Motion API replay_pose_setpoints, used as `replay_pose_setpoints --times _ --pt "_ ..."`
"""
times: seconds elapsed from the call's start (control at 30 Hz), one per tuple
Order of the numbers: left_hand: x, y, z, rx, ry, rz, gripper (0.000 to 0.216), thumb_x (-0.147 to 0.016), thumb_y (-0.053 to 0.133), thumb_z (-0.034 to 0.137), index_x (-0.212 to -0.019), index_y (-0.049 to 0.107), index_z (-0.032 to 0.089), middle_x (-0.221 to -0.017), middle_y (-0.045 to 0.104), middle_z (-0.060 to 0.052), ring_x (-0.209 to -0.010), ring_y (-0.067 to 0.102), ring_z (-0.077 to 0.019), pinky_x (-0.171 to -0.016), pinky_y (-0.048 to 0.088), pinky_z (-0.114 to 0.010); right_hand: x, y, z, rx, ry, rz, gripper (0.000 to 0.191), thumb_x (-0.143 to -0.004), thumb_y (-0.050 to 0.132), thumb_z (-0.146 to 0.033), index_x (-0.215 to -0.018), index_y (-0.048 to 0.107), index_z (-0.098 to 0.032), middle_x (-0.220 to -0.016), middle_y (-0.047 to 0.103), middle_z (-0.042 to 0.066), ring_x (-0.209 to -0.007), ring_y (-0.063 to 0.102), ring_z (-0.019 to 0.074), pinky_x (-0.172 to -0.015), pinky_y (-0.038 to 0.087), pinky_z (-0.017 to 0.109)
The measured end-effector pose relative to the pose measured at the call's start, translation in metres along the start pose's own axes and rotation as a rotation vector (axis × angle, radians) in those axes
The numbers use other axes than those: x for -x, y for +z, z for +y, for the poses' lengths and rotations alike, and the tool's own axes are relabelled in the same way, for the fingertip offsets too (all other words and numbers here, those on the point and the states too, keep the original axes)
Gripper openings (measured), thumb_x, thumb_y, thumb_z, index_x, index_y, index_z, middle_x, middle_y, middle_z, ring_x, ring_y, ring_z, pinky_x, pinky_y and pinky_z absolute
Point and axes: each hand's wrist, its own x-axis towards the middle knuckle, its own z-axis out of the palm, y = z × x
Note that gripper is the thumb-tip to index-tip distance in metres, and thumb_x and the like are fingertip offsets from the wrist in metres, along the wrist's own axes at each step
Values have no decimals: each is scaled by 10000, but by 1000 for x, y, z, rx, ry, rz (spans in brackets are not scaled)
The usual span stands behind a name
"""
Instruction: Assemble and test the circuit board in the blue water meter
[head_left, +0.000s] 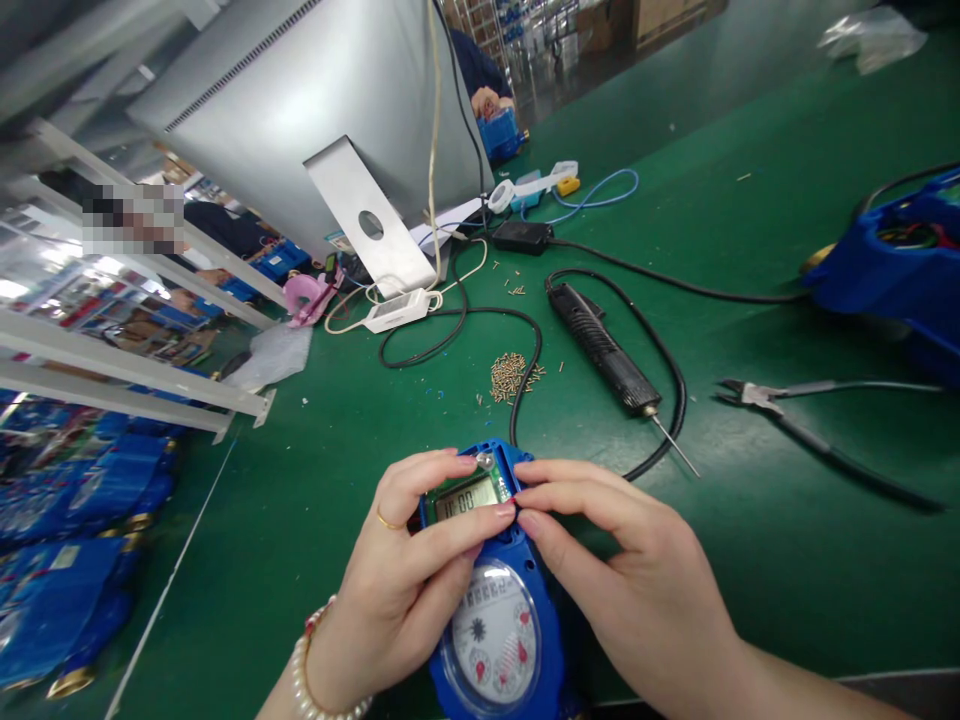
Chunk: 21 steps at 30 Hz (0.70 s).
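Observation:
A blue water meter [551, 640] lies in front of me, its round dial [495, 630] nearest me. Above the dial, an LCD display [466, 499] on a green circuit board sits in an uncovered housing. My left hand [420, 560] grips the meter from the left, with fingertips at the top and right of the display. At the housing's right edge, my right hand [622, 550] has its fingertips pinched together beside the left fingertips. A small reddish spot shows between them; what they hold is hidden.
Beyond the meter are a pile of small screws [510, 378], a black electric screwdriver [604, 345] with its cord, and cutting pliers [772, 398]. A monitor [322, 110] stands behind. Another blue meter [892, 260] is at right; several more fill the left rack. Co-workers' hands [491, 104] show behind.

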Motion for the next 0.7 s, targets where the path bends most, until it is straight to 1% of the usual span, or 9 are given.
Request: replay_pose_setpoints --times 0.1,0.2,0.47,0.6,0.7 --pt "1 0 0 8 -9 8 447 -839 487 -9 -1173 598 267 -1296 429 -79 -1237 402 -251 -1013 378 -456 2 -1 2 -12 8 9 141 -776 651 -129 -862 703 -228 -973 715 -20 -925 657 76 -869 499 144" --pt "3 0 -1 22 -8 27 454 -832 490 -14 -1168 602 270 -1282 436 -77 -1234 408 -254 -1017 383 -459 1 0 2 10 -3 3 142 -767 650 -118 -845 702 -225 -971 712 -18 -918 657 76 -860 505 141" --pt "7 -1 -3 49 0 35 468 -818 487 -40 -1161 608 254 -1279 429 -88 -1243 394 -274 -1006 381 -461 -1 1 2 23 -105 -1 157 -752 647 -82 -854 699 -189 -957 710 -9 -905 657 53 -869 475 73" --pt "5 -2 -1 40 7 34 465 -811 479 -54 -1141 620 242 -1264 436 -90 -1238 402 -273 -1000 389 -449 -1 0 2 71 -137 -44 139 -766 636 -94 -854 698 -183 -981 702 6 -919 659 68 -867 494 93" --pt "3 -2 1 38 5 42 448 -804 475 -62 -1103 640 228 -1259 449 -89 -1237 411 -276 -1004 393 -457 -1 0 3 75 -158 -43 130 -757 642 -85 -833 701 -173 -968 704 19 -897 670 80 -845 516 105"
